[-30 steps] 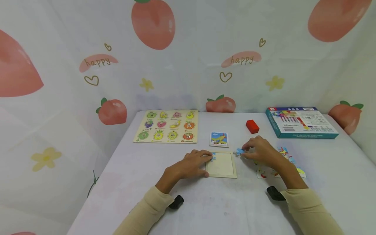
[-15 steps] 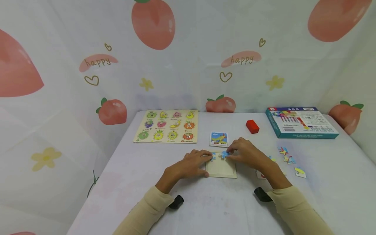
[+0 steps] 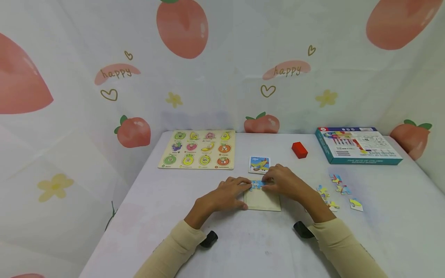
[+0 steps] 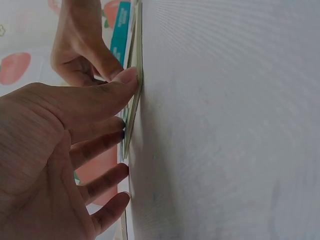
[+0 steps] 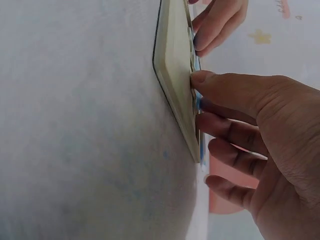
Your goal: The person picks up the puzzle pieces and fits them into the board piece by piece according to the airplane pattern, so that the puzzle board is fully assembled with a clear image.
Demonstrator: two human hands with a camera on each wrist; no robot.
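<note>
A square wooden puzzle tray lies on the table between the two hands. Two blue jigsaw pieces sit side by side along its far edge. My left hand rests at the tray's left side, its fingertips on the left puzzle piece and its thumb against the near-left corner; its fingers look only slightly bent in the left wrist view. My right hand pinches the right-hand puzzle piece between thumb and fingers, down at the tray. Fingers partly hide that piece in the right wrist view.
Several loose puzzle pieces lie right of the tray, some behind the right forearm. Beyond the tray is an airplane picture card. Farther back are a fruit board, a red block and a flat box.
My right hand has carried the blue puzzle piece leftward from beside the tray and set it against the left piece. My left hand has stayed in place.
</note>
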